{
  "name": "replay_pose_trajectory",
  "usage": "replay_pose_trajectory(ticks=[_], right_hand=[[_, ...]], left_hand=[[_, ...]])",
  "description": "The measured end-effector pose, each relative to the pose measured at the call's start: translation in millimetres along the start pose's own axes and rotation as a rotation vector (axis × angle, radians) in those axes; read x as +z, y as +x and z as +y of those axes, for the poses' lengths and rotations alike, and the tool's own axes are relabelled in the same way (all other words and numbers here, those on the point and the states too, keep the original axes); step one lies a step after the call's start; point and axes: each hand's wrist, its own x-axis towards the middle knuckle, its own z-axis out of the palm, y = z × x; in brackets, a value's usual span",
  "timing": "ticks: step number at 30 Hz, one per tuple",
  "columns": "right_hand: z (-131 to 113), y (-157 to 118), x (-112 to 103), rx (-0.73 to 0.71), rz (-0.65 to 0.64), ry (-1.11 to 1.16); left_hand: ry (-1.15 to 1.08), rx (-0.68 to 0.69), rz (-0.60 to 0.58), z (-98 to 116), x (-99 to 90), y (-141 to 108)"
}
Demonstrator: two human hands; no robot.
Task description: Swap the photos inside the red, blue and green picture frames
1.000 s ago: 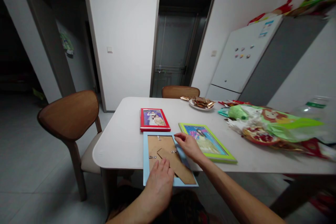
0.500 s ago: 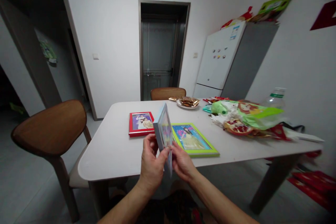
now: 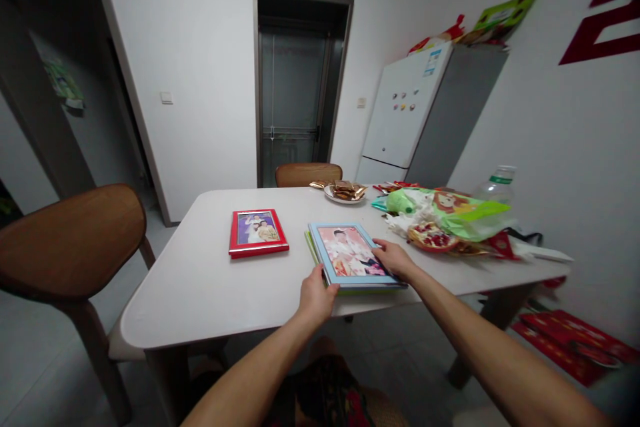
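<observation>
On the white surface (image 3: 175, 273), a red picture frame (image 3: 259, 233) lies flat. Next comes the left hand (image 3: 316, 295); its fingers (image 3: 319, 275) touch the near edge of a blue picture frame (image 3: 349, 257), but I can't tell if they grip it. That frame sits on a green frame (image 3: 360, 291) — the right hand (image 3: 393, 260) lies open on its corner, holding nothing tight. Far right stands a bottle (image 3: 497, 190) — its green label is too small to read.

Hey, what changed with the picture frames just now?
The blue picture frame was held up in both hands. Now it has come down and lies face up on the green frame, with the left hand and right hand at its edges. The red frame and plate of snacks stayed put.
</observation>
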Motion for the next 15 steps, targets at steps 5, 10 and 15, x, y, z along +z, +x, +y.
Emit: replay_pose_trajectory(ticks=[5,10,15], right_hand=[[-1,3,4,-0.104,-0.017,-0.119],[-27,7,38,-0.296,-0.077,-0.230],[-78,-2,123,-0.585,-0.215,-0.312]], left_hand=[[0.090,-0.040,0.040,-10,-12.7,4],[0.076,-0.059,0.167,-23,-60.2,10],[-0.018,-0.106,0.336,-36,-118.5,16]])
